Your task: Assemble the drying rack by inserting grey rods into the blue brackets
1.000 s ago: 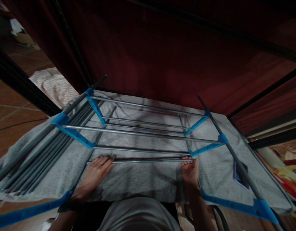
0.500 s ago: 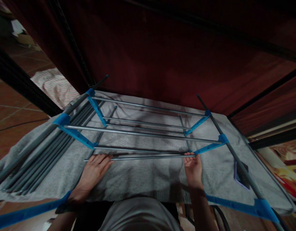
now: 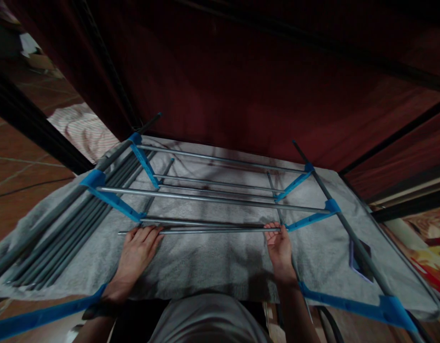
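Observation:
A thin grey metal rod (image 3: pixel 212 231) runs crosswise in front of me, held near both ends. Toward its left end, the fingers of my left hand (image 3: pixel 139 247) are wrapped over it. My right hand (image 3: pixel 279 245) grips the other end palm up, with the thumb on the rod. Just beyond lies the low front crossbar (image 3: pixel 191 222) of a rack frame. Blue plastic brackets (image 3: pixel 116 202) join the frame's grey tubes on the left, and a matching blue bracket (image 3: pixel 309 221) stands by my right hand. An upper crossbar (image 3: pixel 212 198) spans between the two sides.
Several loose grey tubes (image 3: pixel 80 233) lie bundled at the left on the grey blanket (image 3: pixel 220 271). A phone (image 3: pixel 361 259) rests on the right, partly behind a side tube. Dark red fabric (image 3: pixel 220 85) rises at the back. Larger blue brackets (image 3: pixel 359 305) sit near the front edge.
Both hands have shifted the held rod a little to the left and slightly farther from me. Its right end has moved away from the right bracket. The frame stays in place.

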A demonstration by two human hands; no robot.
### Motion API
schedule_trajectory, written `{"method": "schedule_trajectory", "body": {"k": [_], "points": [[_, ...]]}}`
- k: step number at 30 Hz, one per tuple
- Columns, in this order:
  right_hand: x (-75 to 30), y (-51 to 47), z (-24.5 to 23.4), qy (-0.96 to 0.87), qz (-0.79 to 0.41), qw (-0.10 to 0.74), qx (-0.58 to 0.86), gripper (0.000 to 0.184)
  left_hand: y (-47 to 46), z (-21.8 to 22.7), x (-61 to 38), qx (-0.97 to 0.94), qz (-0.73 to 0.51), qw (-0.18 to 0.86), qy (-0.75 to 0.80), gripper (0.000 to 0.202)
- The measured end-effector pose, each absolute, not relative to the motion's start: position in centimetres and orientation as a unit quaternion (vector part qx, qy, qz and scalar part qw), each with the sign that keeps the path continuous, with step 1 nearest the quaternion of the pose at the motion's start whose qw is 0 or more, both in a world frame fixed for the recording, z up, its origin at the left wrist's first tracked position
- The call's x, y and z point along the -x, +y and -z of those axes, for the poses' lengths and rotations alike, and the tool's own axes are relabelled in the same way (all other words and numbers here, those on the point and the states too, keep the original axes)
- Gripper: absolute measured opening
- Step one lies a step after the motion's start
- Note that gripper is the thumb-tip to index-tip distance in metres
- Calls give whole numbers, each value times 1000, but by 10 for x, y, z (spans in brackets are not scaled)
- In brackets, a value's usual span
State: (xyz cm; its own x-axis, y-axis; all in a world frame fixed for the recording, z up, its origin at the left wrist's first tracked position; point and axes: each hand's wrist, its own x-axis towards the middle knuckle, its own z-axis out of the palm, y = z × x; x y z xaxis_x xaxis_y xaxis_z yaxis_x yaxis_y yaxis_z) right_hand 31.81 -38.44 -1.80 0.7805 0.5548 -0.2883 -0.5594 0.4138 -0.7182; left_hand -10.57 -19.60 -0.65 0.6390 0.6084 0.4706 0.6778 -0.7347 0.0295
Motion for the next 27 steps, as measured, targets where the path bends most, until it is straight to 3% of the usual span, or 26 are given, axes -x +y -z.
{"method": "schedule_trajectory", "body": {"k": [27], "points": [[-359,-344,17,-3,-338,816,469,10,-188,-4,83,902,248,29,-351,32]]}}
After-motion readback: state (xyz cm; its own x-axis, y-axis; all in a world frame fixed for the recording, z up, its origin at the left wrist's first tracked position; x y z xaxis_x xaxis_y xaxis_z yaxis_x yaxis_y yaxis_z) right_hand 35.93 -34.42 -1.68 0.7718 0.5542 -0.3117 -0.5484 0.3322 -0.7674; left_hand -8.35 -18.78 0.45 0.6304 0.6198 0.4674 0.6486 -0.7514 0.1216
